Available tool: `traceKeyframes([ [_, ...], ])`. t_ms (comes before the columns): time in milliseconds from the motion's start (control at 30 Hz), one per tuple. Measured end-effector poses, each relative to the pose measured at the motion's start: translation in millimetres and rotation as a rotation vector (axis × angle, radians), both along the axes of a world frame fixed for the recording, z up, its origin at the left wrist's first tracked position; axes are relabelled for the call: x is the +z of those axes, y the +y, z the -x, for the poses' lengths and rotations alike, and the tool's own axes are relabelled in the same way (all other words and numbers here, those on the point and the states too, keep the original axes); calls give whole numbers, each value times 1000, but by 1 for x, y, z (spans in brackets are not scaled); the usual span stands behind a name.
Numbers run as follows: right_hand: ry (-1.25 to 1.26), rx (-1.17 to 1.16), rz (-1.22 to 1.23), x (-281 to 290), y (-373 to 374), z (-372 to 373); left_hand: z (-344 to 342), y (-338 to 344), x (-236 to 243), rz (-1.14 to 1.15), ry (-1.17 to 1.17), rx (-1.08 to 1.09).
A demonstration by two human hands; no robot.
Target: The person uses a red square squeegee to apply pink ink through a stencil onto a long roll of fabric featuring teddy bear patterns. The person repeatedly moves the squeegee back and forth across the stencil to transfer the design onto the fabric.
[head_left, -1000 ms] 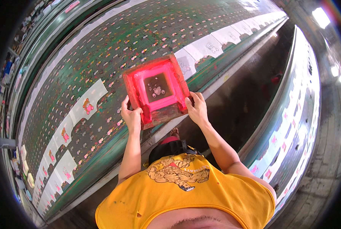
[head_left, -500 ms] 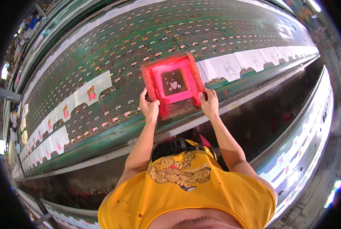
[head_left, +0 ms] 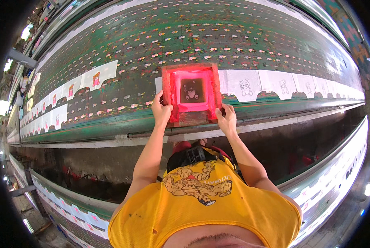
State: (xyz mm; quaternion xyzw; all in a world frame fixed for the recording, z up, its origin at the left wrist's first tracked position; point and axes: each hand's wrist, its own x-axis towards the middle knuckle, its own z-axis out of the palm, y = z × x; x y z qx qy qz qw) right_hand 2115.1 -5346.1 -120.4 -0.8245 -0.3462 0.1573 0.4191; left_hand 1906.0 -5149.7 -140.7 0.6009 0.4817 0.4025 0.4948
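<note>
Below the red-framed screen (head_left: pixel 192 91), pale lettering (head_left: pixel 235 184) marks the yellow shirt (head_left: pixel 218 213).

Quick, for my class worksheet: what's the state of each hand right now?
Left hand: closed on the red-and-pink frame, at its near left corner.
Right hand: closed on the same frame, at its near right corner.

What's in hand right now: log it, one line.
left hand: red frame, left side | right hand: same frame, right side | white sheets: frame's right
</note>
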Motion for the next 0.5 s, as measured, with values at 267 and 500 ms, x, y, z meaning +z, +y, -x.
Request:
traceKeyframes([
  [267, 46, 54, 2, -9, 0, -14, -3, -3, 5, 111, 68, 7],
  [500, 68, 50, -8, -15, -5, -20, -10, -6, 4, 104, 67, 34],
])
